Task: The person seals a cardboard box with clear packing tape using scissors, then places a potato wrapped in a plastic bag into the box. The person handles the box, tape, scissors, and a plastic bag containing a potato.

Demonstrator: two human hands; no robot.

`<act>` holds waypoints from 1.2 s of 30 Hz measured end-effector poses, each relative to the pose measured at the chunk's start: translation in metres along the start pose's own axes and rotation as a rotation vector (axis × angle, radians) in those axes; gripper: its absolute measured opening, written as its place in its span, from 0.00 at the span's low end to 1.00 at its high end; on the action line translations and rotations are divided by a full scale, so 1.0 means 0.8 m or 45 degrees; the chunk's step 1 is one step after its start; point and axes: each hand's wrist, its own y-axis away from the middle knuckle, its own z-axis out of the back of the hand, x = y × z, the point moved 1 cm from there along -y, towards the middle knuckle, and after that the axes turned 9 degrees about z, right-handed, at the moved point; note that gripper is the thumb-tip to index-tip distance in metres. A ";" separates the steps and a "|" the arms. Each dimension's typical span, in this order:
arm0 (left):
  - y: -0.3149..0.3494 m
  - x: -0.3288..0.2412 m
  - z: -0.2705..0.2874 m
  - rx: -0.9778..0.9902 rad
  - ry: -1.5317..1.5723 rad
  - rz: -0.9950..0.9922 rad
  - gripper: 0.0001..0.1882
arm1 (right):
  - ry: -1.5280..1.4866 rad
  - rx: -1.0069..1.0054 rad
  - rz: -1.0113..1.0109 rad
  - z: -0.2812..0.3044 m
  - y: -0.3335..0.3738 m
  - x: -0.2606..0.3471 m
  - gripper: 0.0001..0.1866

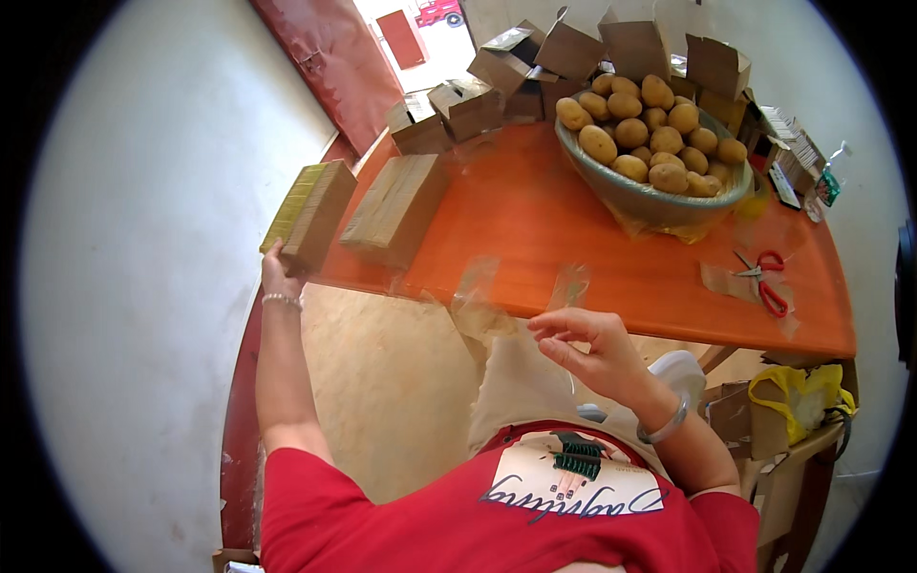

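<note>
At the table's left end, my left hand [279, 275] is closed on the near end of a long brown ridged block [325, 212] with a yellow-green face. Part of that grip is hidden behind the block. Beside it on the table lies a second brown ridged block [406, 205], apart from my hands. My right hand [597, 349] hovers in front of the table's near edge, fingers loosely bent and apart from the thumb, with nothing in it. Two strips of clear tape, the right one a tape strip [571, 285], hang over that edge between my hands.
A large plastic-lined bowl [611, 186] heaped with potatoes [630, 134] stands on the orange table [516, 229]. Opened cardboard boxes [468, 105] line the far edge. Red-handled scissors [767, 282] lie at the right. A yellow bag [802, 396] sits below the table's right end.
</note>
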 end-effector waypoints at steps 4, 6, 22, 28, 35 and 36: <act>-0.080 0.026 -0.020 0.098 -0.274 0.080 0.22 | 0.067 -0.005 -0.019 0.007 0.014 -0.010 0.11; -0.088 0.040 -0.025 0.056 -0.454 0.086 0.25 | 0.103 0.010 -0.075 0.014 0.018 -0.015 0.10; 0.034 0.047 -0.200 0.255 -2.548 -1.570 0.33 | 0.174 0.091 -0.243 0.019 0.035 -0.056 0.11; -0.037 0.090 -0.248 0.548 -2.574 -1.277 0.36 | 0.346 0.068 -0.231 0.023 0.058 -0.060 0.11; -0.050 0.096 -0.245 0.575 -2.418 -1.026 0.39 | 0.327 -0.071 -0.335 0.033 0.079 -0.083 0.10; -0.050 0.092 -0.241 0.553 -2.422 -1.048 0.39 | 0.328 -0.079 -0.339 0.032 0.080 -0.083 0.10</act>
